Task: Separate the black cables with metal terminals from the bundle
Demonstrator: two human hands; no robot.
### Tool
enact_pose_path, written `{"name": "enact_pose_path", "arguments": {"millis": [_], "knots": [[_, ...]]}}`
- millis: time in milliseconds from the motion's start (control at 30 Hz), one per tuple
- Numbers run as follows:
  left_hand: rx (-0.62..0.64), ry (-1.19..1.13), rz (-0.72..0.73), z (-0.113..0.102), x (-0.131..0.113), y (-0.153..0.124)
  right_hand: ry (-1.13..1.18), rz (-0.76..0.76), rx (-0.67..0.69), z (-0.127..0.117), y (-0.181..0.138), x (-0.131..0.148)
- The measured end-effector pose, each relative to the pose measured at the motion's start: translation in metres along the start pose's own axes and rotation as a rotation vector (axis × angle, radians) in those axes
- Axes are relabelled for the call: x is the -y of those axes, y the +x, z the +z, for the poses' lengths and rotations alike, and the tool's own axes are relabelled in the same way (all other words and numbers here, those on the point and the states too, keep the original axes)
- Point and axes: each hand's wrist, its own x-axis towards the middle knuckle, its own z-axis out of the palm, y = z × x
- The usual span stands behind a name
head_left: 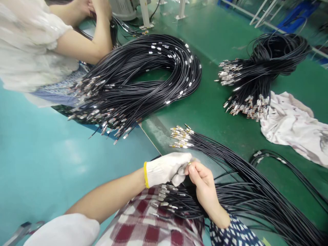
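Observation:
My left hand [172, 168], in a white knitted glove with a yellow cuff, is closed, its fingertips meeting those of my right hand. My bare right hand [205, 182] pinches the small metal end of a black cable [189, 163] between thumb and fingers; the glove grips at the same spot. Below my hands a bundle of black cables [184, 201] lies with its metal-tipped ends over a checked apron [146, 232]. Just beyond them rests another cable bundle [212, 143], its silver and yellow ends pointing left.
A large looped cable bundle [164, 92] overhangs the green table [210, 102] at left, beside another person [30, 51] whose hands are at the far end. To the right are a crossed cable coil [271, 65], a crumpled white cloth [294, 126] and a few bent cables [289, 164].

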Motion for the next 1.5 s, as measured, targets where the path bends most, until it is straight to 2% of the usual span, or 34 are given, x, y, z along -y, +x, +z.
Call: {"name": "enact_pose_path", "arguments": {"millis": [167,400,700,1100,1233,1300,1433,1500], "knots": [[-0.006,-0.014,-0.035,-0.006,0.005,0.007,0.105,0.098,0.073,0.001,-0.001,0.001],[-0.070,-0.039,-0.099,-0.011,0.005,0.007,0.144,0.060,0.054,0.004,0.001,-0.002],[-0.066,-0.142,-0.104,-0.013,0.012,0.011,0.178,0.088,0.035,0.004,0.003,-0.007],[-0.059,-0.033,-0.128,-0.008,0.000,0.005,0.179,0.106,0.038,0.003,0.006,-0.008],[-0.032,0.127,-0.150,-0.010,-0.006,-0.003,0.213,0.174,0.156,-0.004,0.003,0.002],[-0.054,0.205,-0.094,-0.008,-0.012,-0.008,0.219,0.231,0.246,-0.007,-0.002,0.009],[-0.173,0.133,0.215,0.007,-0.020,0.001,0.190,0.295,0.307,-0.006,-0.010,0.018],[-0.094,-0.034,0.202,0.017,-0.021,0.017,0.173,0.317,0.291,-0.004,-0.010,0.019]]}}
